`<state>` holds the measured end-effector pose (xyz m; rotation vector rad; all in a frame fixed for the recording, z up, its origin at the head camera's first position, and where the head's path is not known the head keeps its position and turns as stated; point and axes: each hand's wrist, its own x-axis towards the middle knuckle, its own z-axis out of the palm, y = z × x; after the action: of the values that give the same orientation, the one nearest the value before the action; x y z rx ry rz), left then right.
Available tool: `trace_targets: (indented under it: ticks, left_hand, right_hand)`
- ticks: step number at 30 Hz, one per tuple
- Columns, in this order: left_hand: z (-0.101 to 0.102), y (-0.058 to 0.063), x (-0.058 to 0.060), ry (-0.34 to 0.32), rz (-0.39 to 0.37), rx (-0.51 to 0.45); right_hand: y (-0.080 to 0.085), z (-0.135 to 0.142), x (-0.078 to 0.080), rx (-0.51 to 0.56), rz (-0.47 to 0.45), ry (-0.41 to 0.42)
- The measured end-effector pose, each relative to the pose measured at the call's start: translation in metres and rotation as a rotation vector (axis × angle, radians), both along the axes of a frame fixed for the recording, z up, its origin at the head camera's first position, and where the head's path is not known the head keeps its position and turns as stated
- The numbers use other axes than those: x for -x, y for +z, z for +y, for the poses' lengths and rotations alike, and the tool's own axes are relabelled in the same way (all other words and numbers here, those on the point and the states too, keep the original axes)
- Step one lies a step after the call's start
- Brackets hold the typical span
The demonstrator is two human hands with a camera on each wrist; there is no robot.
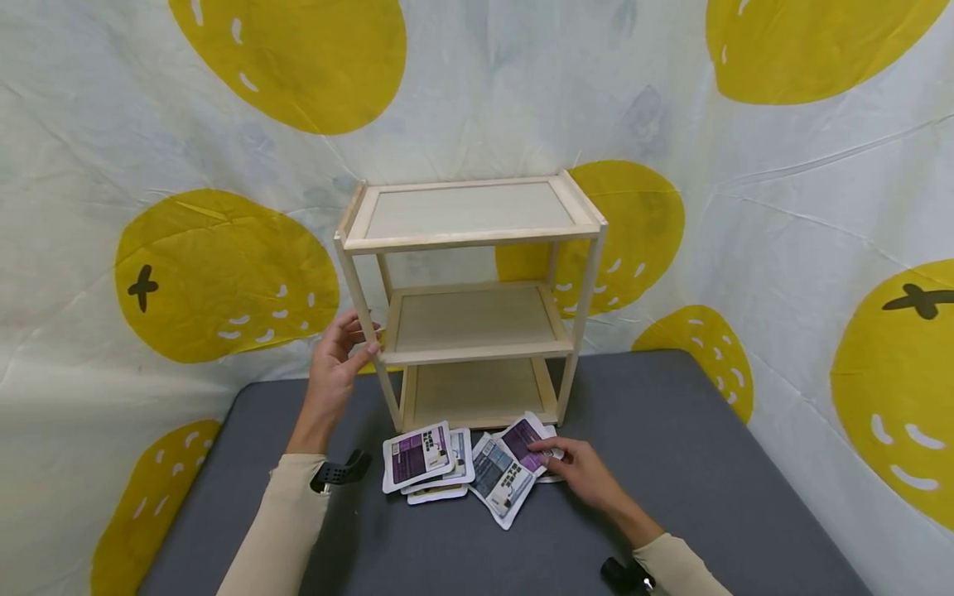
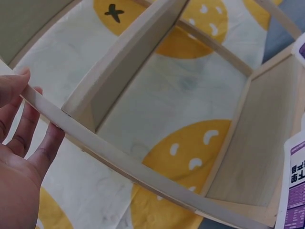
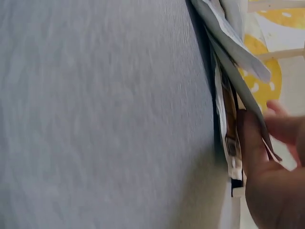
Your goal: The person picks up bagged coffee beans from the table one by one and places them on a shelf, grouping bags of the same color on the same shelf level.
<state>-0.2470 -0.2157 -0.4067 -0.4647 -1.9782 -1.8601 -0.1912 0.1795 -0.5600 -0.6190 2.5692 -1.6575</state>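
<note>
A three-tier wooden shelf [image 1: 469, 352] stands at the back of the grey surface. My left hand [image 1: 339, 356] holds its front left post [image 2: 114, 150], the thumb on one side and the fingers behind. Flat printed packets lie before the lowest tier in two loose heaps: a left stack [image 1: 417, 455] and a fanned right group with a grey-blue packet [image 1: 501, 480]. With thumb and fingers, my right hand [image 1: 585, 472] pinches the edge of a purple packet [image 1: 524, 439] in that right group. In the right wrist view the pinched packet [image 3: 245, 95] is lifted at its edge above another one.
The grey padded surface [image 1: 671, 497] extends to both sides of the shelf. A white cloth backdrop [image 1: 462, 108] with yellow fruit prints hangs close behind and at the sides. Dark straps with devices [image 1: 341, 472] sit on both wrists.
</note>
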Motion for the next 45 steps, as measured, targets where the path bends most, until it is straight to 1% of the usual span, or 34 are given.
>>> trace_targets:
  ticks: [4, 6, 8, 11, 13, 16, 20, 24, 28, 33, 37, 42, 45]
  left_hand:
    - [0.000, 0.000, 0.000, 0.003, -0.009, 0.005]
    - [0.000, 0.000, 0.000, 0.005, -0.010, 0.014]
    - [0.000, 0.000, -0.001, 0.006, -0.010, 0.021]
    - [0.000, 0.000, -0.002, 0.007, -0.014, 0.018]
    - [0.000, 0.000, -0.002, 0.005, -0.016, 0.007]
    - [-0.001, -0.001, -0.001, 0.002, -0.014, 0.004]
    - [-0.002, -0.001, -0.001, 0.002, -0.010, 0.008]
    - [-0.001, -0.001, -0.001, 0.007, -0.016, 0.011]
    - [-0.001, 0.001, -0.001, -0.001, -0.014, 0.002]
    - [-0.002, 0.002, 0.000, -0.035, -0.002, -0.031]
    - [-0.003, 0.002, 0.000, -0.049, 0.004, -0.025]
    - [-0.004, 0.003, 0.000, -0.040, -0.005, -0.013]
    - [-0.004, 0.004, 0.000, -0.033, -0.013, -0.015]
  right_hand:
    - [-0.002, -0.006, -0.001, 0.042, -0.028, -0.090]
    - [-0.002, -0.008, -0.002, 0.079, -0.062, -0.125]
    - [-0.002, -0.009, -0.004, 0.134, -0.098, -0.144]
    - [0.000, -0.010, -0.004, 0.246, -0.147, -0.173]
    - [0.000, -0.009, -0.004, 0.303, -0.150, -0.188]
    - [0.000, -0.006, -0.003, 0.330, -0.130, -0.222]
    - [0.002, -0.001, -0.002, 0.318, -0.078, -0.235]
    - [0.003, 0.004, -0.002, 0.299, -0.037, -0.216]
    - [0.005, 0.009, -0.002, 0.276, -0.045, -0.191]
    - [0.009, 0.013, -0.002, 0.258, -0.104, -0.141]
    - [0.012, 0.017, -0.002, 0.245, -0.133, -0.107]
    - [0.017, 0.022, -0.001, 0.222, -0.086, -0.089]
    - [0.021, 0.025, 0.001, 0.206, -0.057, -0.109]
